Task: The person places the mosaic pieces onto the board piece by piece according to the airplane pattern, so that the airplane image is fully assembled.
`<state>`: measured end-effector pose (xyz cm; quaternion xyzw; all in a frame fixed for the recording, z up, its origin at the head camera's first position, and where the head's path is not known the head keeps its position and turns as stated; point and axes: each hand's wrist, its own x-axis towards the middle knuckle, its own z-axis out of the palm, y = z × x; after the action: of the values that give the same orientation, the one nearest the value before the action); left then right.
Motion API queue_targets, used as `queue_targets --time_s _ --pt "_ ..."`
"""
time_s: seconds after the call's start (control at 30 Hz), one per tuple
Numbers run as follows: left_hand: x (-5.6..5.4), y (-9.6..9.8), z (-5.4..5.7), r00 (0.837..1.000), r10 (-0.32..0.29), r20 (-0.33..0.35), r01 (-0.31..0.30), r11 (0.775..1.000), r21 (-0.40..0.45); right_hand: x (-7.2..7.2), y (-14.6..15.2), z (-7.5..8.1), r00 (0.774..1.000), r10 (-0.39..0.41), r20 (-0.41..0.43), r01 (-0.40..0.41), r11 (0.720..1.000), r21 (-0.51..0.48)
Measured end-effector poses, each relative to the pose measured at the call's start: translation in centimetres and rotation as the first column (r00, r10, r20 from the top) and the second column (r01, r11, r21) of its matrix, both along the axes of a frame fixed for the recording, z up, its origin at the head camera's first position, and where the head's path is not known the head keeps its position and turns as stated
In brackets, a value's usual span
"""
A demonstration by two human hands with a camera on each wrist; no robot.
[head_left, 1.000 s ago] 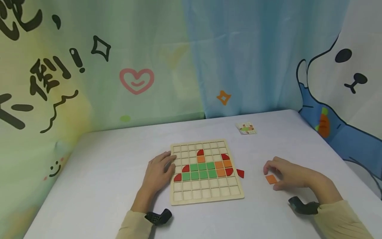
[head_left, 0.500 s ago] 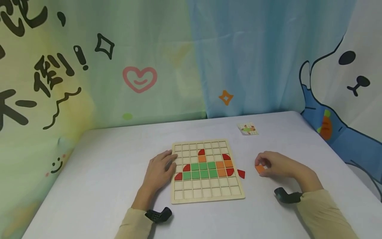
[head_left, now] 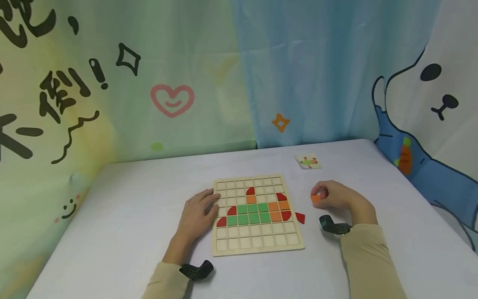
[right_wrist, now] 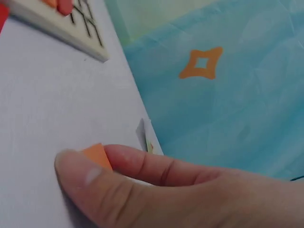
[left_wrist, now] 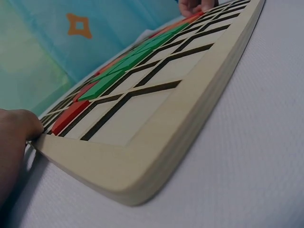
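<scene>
A wooden grid board (head_left: 257,245) lies on the table, with green, orange and red tiles set in its middle cells. My left hand (head_left: 197,216) rests at the board's left edge, fingers touching the frame; part of it (left_wrist: 14,142) shows in the left wrist view. To the right of the board, my right hand (head_left: 337,197) pinches an orange square tile (head_left: 315,198) between thumb and fingers. The same tile (right_wrist: 97,156) sticks out past the thumb in the right wrist view. A loose red tile (head_left: 300,218) with a curved side lies against the board's right edge.
Behind the board, toward the back right of the table, lies a small pattern card (head_left: 308,161). A printed curtain (head_left: 209,124) hangs along the table's back edge. Each wrist wears a black camera, such as the right one (head_left: 334,226).
My right hand has picked up the orange tile from the table. It has moved left and away from me toward the board. The left hand stays in place.
</scene>
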<state>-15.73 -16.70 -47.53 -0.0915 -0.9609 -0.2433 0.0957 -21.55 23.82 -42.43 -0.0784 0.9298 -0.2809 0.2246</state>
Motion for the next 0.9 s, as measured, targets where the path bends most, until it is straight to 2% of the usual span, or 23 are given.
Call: queue_targets --time_s 0.53,0.9 --pt "-0.1 0.0 -0.2 1.000 0.013 -0.004 -0.013 1.000 -0.025 0.7 -0.6 -1.2 0.991 -0.115 -0.070 0.115 0.993 -0.004" --pt "0.0 0.0 -0.1 1.000 0.003 -0.010 -0.003 1.000 -0.031 0.7 -2.0 -1.6 0.984 -0.090 -0.156 0.086 0.996 -0.030"
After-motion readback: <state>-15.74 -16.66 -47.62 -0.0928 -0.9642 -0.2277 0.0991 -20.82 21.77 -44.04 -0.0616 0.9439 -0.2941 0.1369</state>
